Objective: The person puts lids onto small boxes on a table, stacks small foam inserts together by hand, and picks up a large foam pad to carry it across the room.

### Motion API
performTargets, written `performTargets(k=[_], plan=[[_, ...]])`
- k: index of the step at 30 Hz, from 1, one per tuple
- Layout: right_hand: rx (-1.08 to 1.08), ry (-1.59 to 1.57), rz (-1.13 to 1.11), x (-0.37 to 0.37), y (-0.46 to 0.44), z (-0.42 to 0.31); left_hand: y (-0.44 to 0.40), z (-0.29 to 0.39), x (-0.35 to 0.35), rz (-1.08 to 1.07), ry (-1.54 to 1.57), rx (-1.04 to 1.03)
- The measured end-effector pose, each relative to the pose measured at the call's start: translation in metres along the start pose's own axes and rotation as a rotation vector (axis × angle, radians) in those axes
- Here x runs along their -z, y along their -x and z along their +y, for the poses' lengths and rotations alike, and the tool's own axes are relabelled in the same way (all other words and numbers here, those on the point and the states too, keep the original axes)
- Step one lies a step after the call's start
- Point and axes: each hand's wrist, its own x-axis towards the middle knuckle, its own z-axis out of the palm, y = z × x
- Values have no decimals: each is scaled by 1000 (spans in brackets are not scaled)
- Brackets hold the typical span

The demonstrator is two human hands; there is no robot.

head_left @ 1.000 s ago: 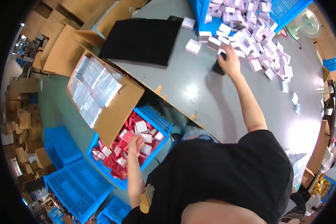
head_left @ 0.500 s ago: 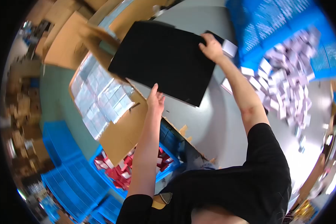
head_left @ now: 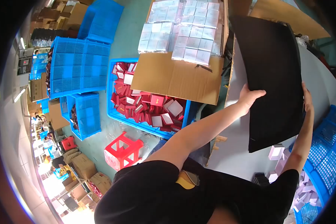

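A large flat black board (head_left: 274,82) is held up over the grey table (head_left: 235,149). My left hand (head_left: 250,98) grips its near left edge, thumb lying on the black face. At the opposite long edge is my right hand (head_left: 307,99), its fingers wrapped at the rim and partly hidden. Small pale lilac boxes (head_left: 306,194) lie beyond my right forearm, by a blue crate (head_left: 326,149). A small black object (head_left: 260,179) rests on the table below the board.
An open carton (head_left: 179,80) of clear-wrapped white boxes (head_left: 192,37) stands beside a blue crate (head_left: 112,93) of red and white boxes (head_left: 138,106). A red stool (head_left: 123,151) is on the floor. Stacked blue crates (head_left: 80,67) stand at the left.
The view has swung left. The black board has been lifted off the table and turned, with both hands now on it; earlier my right hand was at the small black object near the lilac boxes.
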Motion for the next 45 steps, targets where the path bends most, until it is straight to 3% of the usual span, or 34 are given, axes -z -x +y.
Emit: performTargets(k=[3, 6, 7, 9, 12, 15, 18, 22, 23, 24, 26, 29, 30, 32, 34, 37, 40, 43, 45], plan=[[-6, -426, -122, -26, 44, 0, 25, 22, -8, 21, -196, -109], [15, -83, 201, 5, 45, 59, 78, 54, -5, -43, -328, -186], [45, -268, 126, 4, 56, 69, 93, 56, 1, -72, -379, -277], [12, -394, 333, -16, 101, 69, 132, 87, 22, -161, -479, -325], [182, -575, 206, -69, 177, 34, 176, 132, 76, -258, -552, -364], [403, -666, -87, -122, 204, 21, 224, 181, 152, -279, -541, -484], [582, -456, -327, -209, 210, 4, 284, 236, 250, -211, -573, -539], [369, -422, -629, -375, 209, -15, 361, 284, 414, -245, -278, -567], [407, -388, -445, -435, 228, -23, 384, 293, 458, -139, -291, -668], [498, -342, -518, -504, 280, -46, 407, 303, 505, -36, -308, -761], [505, -341, -770, -624, 347, -71, 446, 319, 605, -30, -244, -554], [15, -434, -853, -766, 400, -84, 540, 351, 686, 64, -71, -407], [131, -359, -767, -804, 419, -91, 565, 365, 705, 95, -45, -404], [411, -285, -769, -867, 474, -122, 587, 391, 752, 222, -73, -391], [328, -330, -835, -904, 517, -148, 594, 414, 797, 264, -26, -307], [273, -364, -762, -944, 540, -168, 589, 449, 832, 355, -162, -355], [229, -469, -786, -986, 513, -169, 582, 498, 847, 440, -115, -427], [160, -609, -848, -1039, 494, -171, 568, 563, 878, 353, -321, -406], [225, -698, -810, -1085, 478, -169, 551, 603, 925, 330, -473, -225]])
